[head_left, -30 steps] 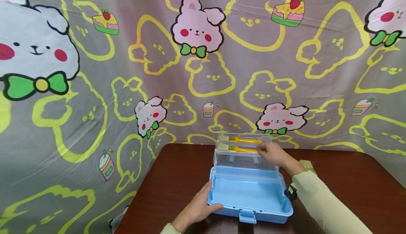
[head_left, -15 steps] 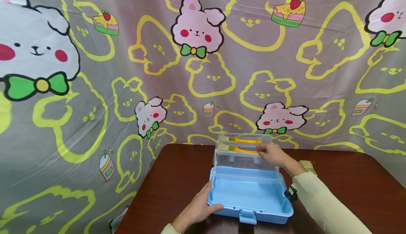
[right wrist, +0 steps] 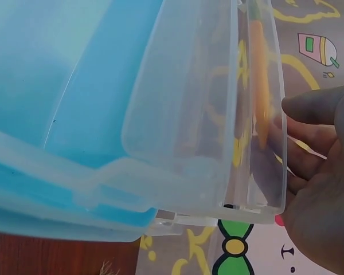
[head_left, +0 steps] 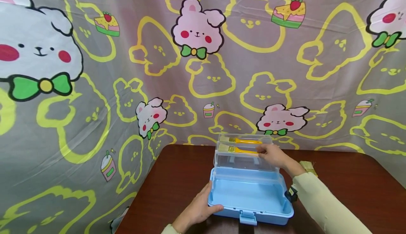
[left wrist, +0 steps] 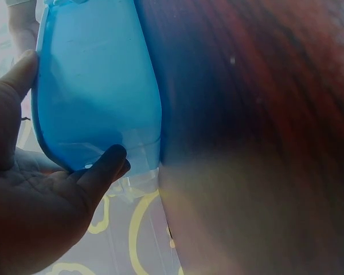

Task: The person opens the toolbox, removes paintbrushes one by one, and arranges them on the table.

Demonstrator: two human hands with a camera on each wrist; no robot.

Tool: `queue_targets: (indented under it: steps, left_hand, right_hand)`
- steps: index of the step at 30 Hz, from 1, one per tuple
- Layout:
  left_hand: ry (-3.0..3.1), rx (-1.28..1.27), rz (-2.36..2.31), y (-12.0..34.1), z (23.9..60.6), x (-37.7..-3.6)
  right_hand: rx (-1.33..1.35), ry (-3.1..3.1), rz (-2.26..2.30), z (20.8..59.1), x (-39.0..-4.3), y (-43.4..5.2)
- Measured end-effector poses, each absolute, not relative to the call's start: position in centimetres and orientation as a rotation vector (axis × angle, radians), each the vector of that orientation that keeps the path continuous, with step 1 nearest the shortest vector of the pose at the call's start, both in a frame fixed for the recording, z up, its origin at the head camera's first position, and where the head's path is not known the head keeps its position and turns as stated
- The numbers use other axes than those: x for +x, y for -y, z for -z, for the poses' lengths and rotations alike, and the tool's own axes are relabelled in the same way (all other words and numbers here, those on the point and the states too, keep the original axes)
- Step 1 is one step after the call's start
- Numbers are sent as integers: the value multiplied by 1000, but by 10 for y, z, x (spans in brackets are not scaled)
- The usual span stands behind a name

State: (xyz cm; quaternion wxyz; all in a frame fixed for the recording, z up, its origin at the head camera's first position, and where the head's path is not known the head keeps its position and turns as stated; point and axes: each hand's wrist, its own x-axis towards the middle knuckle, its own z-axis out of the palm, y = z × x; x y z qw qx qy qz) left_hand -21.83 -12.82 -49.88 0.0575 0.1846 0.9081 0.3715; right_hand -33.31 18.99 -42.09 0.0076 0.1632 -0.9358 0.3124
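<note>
The right hand [head_left: 273, 155] is curling its fingers round the yellow-handled paintbrush [head_left: 241, 150], lying crosswise in the clear tray [head_left: 222, 160]; the left hand [head_left: 199, 207] is clasping the blue toolbox [head_left: 269, 217].

Grey cartoon-bunny cloth backdrop [head_left: 95, 121] hangs behind dark brown wooden table [head_left: 177, 181]; even light.
</note>
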Motion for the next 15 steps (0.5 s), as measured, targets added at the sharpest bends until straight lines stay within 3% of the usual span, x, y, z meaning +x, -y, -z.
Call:
queue_targets:
  steps: [15]
  left_hand:
    - [-2741, 566, -1127, 128, 499, -219]
  right_hand:
    - [566, 2793, -1078, 422, -334, -197]
